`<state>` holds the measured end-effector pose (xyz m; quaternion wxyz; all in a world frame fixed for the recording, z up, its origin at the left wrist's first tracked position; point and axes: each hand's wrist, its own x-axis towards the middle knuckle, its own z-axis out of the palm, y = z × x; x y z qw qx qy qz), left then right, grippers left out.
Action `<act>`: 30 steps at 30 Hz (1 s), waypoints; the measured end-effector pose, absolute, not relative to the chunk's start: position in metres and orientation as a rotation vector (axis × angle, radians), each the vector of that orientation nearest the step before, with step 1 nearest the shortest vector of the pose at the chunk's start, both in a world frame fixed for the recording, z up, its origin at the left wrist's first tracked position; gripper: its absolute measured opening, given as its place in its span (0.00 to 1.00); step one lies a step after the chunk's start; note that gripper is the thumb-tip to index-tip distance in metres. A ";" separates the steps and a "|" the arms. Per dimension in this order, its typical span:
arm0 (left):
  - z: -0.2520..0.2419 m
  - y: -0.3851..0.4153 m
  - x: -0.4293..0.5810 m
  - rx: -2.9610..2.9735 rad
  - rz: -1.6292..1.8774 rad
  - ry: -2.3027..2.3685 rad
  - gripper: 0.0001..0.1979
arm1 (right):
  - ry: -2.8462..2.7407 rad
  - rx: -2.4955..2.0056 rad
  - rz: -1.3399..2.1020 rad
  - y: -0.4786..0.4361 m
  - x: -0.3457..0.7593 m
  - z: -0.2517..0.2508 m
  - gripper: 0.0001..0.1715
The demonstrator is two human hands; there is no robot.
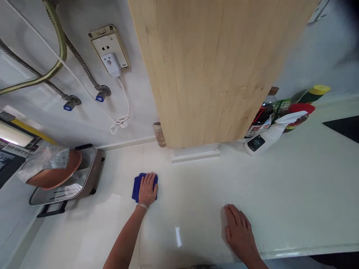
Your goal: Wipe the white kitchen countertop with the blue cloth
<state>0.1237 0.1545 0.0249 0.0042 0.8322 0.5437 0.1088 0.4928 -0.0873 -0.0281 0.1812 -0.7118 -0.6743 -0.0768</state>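
Note:
Over a folded blue cloth on the pale countertop, my left hand presses down with its fingers close together, gripping the cloth against the surface. The cloth sticks out on the left side of the hand and a little beyond the thumb. My right hand rests on the counter nearer the front edge, palm down, fingers slightly bent and holding nothing. Its nearest surroundings are bare countertop.
A wooden panel hangs over the counter's back. On the left stands an electric pan with a copper-coloured pan in it. At right are a white spray bottle and several other bottles. A small cup stands by the wall.

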 end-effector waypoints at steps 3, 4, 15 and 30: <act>0.023 0.186 0.132 2.598 0.349 1.720 0.29 | -1.897 -2.027 -0.225 -0.087 0.493 -0.028 0.45; 0.022 0.196 0.135 2.594 0.367 1.731 0.29 | -1.896 -2.033 -0.226 -0.087 0.493 -0.029 0.46; 0.019 0.307 0.171 2.469 0.642 1.913 0.27 | -1.915 -2.000 -0.218 -0.088 0.503 -0.042 0.45; 0.016 0.395 0.188 2.450 0.717 1.794 0.26 | -1.865 -2.002 -0.150 -0.087 0.503 -0.031 0.41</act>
